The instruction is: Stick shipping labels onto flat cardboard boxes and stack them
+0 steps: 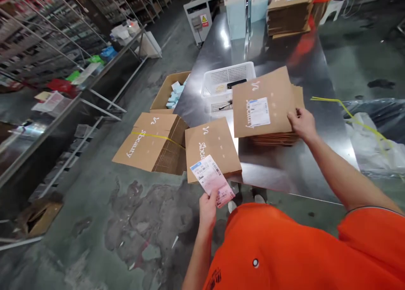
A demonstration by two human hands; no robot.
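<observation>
Pinched in my left hand (209, 207) is a printed shipping label sheet (211, 178), white at the top and pink lower down. It hangs in front of a stack of flat cardboard boxes (218, 142) at the table's near left corner. My right hand (302, 122) grips the right edge of a flattened cardboard box (278, 91), which bears a white label (259, 112). That box lies tilted over a pile of similar flat boxes (275, 139) on the metal table (284, 172).
White plastic baskets (229, 74) hold small items. A strapped bundle of flat boxes (152, 142) stands left of the table, near an open carton (169, 91) of pale blue boxes. More flat cardboard (289, 11) and tall light-blue boxes (236, 15) stand at the far end. Shelving lines the left.
</observation>
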